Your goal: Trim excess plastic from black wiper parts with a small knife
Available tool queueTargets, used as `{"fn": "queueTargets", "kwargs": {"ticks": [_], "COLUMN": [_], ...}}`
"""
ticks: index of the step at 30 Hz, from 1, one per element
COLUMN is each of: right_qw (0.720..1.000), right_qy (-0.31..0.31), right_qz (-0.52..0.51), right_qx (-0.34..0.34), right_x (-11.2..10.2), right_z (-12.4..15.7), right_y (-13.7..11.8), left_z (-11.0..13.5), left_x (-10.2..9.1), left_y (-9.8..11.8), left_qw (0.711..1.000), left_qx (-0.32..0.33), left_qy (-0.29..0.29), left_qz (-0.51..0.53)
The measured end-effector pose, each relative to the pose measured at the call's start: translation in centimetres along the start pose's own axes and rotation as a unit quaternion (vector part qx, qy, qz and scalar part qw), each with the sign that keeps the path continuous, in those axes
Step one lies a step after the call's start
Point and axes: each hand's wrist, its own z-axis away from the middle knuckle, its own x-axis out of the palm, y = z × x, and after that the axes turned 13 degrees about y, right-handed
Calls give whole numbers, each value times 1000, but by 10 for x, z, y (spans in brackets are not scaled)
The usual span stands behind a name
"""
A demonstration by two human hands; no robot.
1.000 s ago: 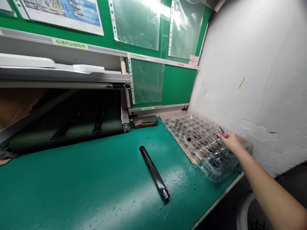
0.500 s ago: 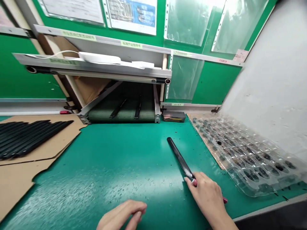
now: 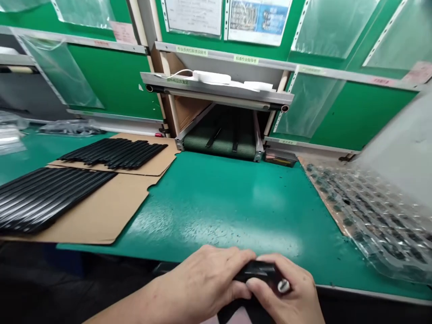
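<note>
While fingers of left hand (image 3: pixel 212 276) and right hand (image 3: pixel 300 297) both grip black tube (image 3: pixel 258 270) at near edge of worktop (image 3: pixel 219 198), more black rods (image 3: pixel 50 193) lie on cardboard (image 3: pixel 108 213), clear tray (image 3: pixel 388 225) at right.

Printed sheets (image 3: pixel 258 21) hang on a green board (image 3: pixel 283 52) above a metal shelf (image 3: pixel 236 92).

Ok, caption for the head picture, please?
Left hand and right hand hold a black rod at a green table with more rods on cardboard.

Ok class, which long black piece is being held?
The piece gripped between left hand and right hand; the others lie untouched on the cardboard or the conveyor.
</note>
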Motion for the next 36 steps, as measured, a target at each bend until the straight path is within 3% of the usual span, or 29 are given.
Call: {"fn": "queueTargets", "kwargs": {"ticks": [3, 6, 10, 14, 21, 29, 36], "right_qw": [986, 970, 965, 966, 956, 964, 951], "right_qy": [-58, -90, -152, -159, -194, -224, -247], "right_qz": [-90, -136, -161, -178, -196, -118, -162], "right_qx": [126, 179, 139, 102, 100, 81, 96], "right_x": [12, 23, 32, 33, 27, 21, 19], "right_z": [15, 28, 37, 39, 38, 32, 27], "right_y": [1, 8, 14, 13, 8, 11, 7], "left_z": [41, 72, 88, 89, 92, 93, 94], "left_x": [7, 20, 37, 45, 54, 55, 57], "left_y": [-4, -9, -19, -27, -33, -37, -40], "left_qw": [986, 957, 925, 904, 890, 878, 878], "left_qx": [-106, -171, -178, -137, -155, -176, -190], "left_qy": [65, 127, 169, 209, 197, 169, 135], "left_qz": [114, 197, 289, 346, 381, 411, 418]}}
